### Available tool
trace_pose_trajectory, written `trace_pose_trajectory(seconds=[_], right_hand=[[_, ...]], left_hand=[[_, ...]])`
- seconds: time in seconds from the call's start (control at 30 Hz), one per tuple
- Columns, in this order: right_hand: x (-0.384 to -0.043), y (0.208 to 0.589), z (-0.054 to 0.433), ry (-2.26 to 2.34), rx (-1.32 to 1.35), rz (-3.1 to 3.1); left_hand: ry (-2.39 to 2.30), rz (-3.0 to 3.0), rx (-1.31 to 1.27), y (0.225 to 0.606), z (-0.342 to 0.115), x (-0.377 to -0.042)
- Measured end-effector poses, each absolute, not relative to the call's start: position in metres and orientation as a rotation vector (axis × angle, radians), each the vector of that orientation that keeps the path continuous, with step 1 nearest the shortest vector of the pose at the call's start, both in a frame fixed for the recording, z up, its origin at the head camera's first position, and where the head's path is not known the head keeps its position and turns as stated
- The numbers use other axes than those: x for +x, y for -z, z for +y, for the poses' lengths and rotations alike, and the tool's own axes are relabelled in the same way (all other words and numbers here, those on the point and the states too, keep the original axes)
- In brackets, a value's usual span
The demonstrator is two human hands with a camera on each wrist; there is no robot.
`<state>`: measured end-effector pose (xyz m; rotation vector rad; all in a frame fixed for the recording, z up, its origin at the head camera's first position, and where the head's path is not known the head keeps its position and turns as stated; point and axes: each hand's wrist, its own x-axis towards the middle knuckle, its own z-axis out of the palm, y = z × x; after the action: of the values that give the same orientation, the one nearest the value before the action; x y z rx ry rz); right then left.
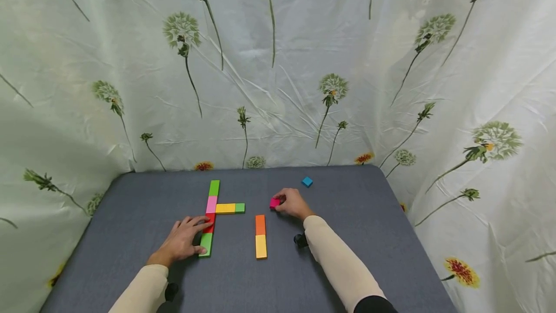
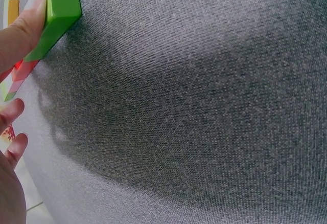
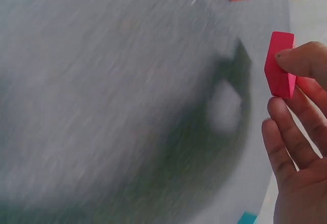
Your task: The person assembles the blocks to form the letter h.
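A column of flat blocks stands left of the middle: a green one at the top, then pink (image 1: 211, 204), red (image 1: 210, 223) and green (image 1: 206, 244). From it a yellow block (image 1: 225, 208) and a small green block (image 1: 240, 208) reach to the right. My left hand (image 1: 181, 241) rests along the column, fingertips on the red block and thumb on the lower green block (image 2: 64, 4). Between thumb and fingers, my right hand (image 1: 294, 203) pinches a small magenta block (image 3: 280, 63); in the right wrist view it is held above the grey cloth, over its shadow.
An orange block (image 1: 260, 225) and a yellow-orange block (image 1: 261, 247) lie end to end between the hands. Near the far edge sits a blue block (image 1: 307, 181). A grey table (image 1: 347, 264) carries everything, with a flower-printed curtain (image 1: 278, 86) behind and at both sides.
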<state>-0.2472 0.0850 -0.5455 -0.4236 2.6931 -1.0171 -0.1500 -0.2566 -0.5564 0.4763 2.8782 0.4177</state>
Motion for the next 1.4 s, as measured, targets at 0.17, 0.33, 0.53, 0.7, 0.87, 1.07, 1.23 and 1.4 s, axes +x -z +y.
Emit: trace_pose_trajectory(seconds=[0.17,0.33,0.53,0.7,0.87,1.07,1.23,1.4], right_hand=[[-0.252,0.543,0.067,1.002,-0.46,2.648],[-0.255,0.543,0.054,0.994,-0.483,2.622],[-0.258,0.543,0.04,0.967,-0.533,2.607],[-0.259,0.545,0.029,0.945,-0.562,2.598],[-0.259,0.549,0.022,0.913,-0.56,2.585],[-0.258,0.551,0.016,0.912,-0.519,2.576],[-0.255,0.553,0.012,0.937,-0.481,2.581],[-0.253,0.557,0.008,0.989,-0.446,2.585]], left_hand=[[-0.421,2.867,0.467,0.558,-0.257,-0.151],[-0.428,2.868,0.469,0.557,-0.257,-0.151],[-0.428,2.858,0.474,0.555,-0.258,-0.15],[-0.426,2.852,0.471,0.555,-0.259,-0.149],[-0.422,2.862,0.471,0.555,-0.259,-0.151],[-0.403,2.876,0.485,0.557,-0.258,-0.151],[-0.403,2.88,0.483,0.558,-0.258,-0.152],[-0.4,2.892,0.492,0.559,-0.259,-0.151]])
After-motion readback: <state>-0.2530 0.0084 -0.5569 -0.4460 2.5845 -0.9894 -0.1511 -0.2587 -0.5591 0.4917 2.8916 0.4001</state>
